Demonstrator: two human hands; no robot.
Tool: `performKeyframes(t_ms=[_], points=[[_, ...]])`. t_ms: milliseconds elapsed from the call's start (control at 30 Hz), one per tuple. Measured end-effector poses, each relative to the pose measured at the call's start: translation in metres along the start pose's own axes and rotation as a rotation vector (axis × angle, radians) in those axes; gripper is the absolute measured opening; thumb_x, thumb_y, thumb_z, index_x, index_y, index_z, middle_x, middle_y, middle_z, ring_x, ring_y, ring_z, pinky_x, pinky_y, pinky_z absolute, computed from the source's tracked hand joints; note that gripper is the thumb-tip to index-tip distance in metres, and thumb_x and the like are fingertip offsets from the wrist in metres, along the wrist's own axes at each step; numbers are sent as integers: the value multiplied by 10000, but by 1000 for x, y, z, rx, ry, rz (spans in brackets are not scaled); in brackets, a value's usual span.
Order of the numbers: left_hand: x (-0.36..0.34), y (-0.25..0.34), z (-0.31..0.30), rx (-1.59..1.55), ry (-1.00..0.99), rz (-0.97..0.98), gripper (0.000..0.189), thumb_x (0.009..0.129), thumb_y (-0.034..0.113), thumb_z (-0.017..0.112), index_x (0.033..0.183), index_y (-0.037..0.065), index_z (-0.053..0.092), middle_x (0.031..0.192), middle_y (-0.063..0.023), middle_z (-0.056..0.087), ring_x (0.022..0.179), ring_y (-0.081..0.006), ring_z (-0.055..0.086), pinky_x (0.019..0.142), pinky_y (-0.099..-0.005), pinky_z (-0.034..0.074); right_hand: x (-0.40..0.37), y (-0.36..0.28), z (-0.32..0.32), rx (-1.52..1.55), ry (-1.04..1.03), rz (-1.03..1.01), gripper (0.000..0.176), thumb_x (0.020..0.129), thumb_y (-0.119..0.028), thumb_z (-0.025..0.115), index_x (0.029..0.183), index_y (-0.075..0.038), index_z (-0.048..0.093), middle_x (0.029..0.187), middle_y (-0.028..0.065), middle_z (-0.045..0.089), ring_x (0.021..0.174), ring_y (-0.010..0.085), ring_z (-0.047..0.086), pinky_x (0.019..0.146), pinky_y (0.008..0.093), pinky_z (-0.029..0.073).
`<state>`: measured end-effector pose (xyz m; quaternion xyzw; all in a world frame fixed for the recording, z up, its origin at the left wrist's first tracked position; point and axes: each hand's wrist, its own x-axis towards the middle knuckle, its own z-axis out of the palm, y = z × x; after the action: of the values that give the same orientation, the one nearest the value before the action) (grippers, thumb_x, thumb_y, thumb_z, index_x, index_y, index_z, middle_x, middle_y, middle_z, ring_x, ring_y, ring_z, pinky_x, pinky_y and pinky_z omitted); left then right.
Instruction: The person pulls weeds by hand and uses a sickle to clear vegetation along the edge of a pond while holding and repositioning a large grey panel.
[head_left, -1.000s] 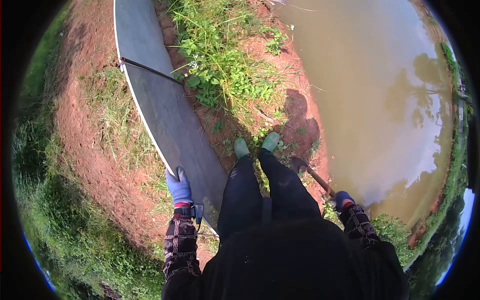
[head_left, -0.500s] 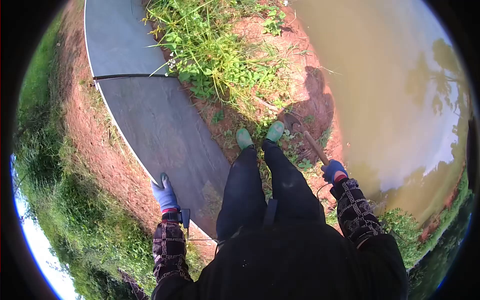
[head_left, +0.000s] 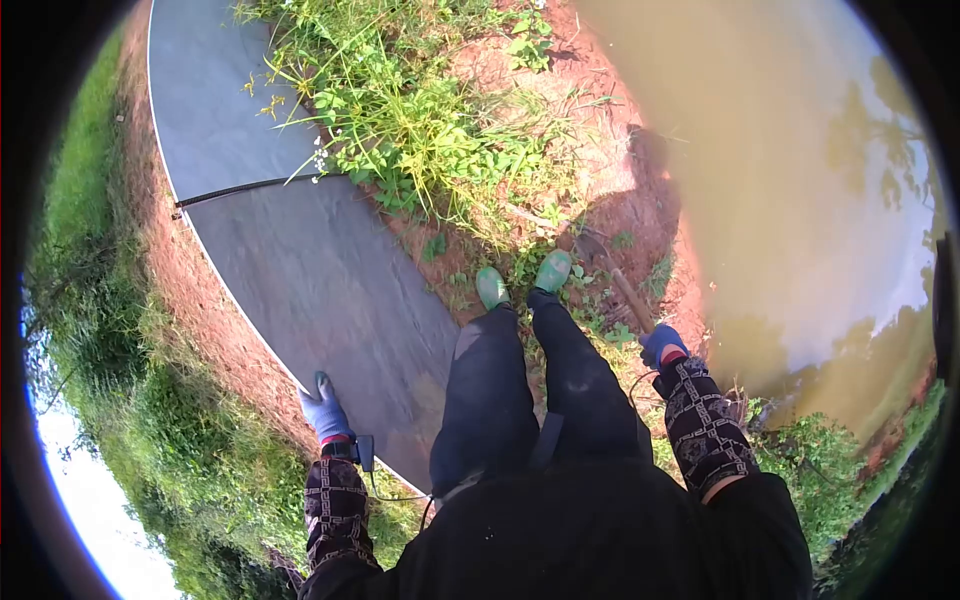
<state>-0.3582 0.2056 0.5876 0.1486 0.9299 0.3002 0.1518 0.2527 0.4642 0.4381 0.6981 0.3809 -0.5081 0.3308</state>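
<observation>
Gripping tool handle (head_left: 630, 297), right hand (head_left: 662, 345) (gloved)

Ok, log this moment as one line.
right hand: grips wooden tool handle | left hand: open, empty, at path edge | feet: bank between path and pond

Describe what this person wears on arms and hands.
The left hand and right hand wear blue gloves with red cuffs. The left sleeve and right sleeve are black with a pale chain-like print. A small black device with a cable sits at the left wrist.
</observation>
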Motion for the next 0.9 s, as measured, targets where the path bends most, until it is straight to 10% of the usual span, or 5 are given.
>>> performKeyframes(t_ms=[600,667,733,900], points=[[0,31,-3,243,-51,-82,479,906,194,672,1302,-19,511,1163,-177,644,1025,-248,623,920,-366,490,72,-10,23,-322,20,-64,310,848,-267,690,908,36,679,723,171,693,654,297,710,574,421,560],[7,83,-16,534,-151,-86,566,911,388,646,1283,-26,546,1141,-241,665,1045,-322,657,921,-407,500,49,-27,7,-282,63,-33,250,835,-253,682,847,-4,709,729,177,699,694,291,717,620,414,564],[30,140,-15,1422,-779,-364,645,898,563,564,1183,-11,638,1079,-263,678,1053,-395,650,920,-448,501,65,-15,11,-34,-14,95,225,859,-216,666,835,5,698,672,157,687,609,258,706,542,398,551],[68,233,73,1320,-1279,-52,561,887,589,563,1025,71,729,889,-172,718,872,-333,702,807,-425,541,68,-15,6,139,-90,206,218,877,-184,660,843,31,678,626,130,664,537,240,684,463,376,530]])
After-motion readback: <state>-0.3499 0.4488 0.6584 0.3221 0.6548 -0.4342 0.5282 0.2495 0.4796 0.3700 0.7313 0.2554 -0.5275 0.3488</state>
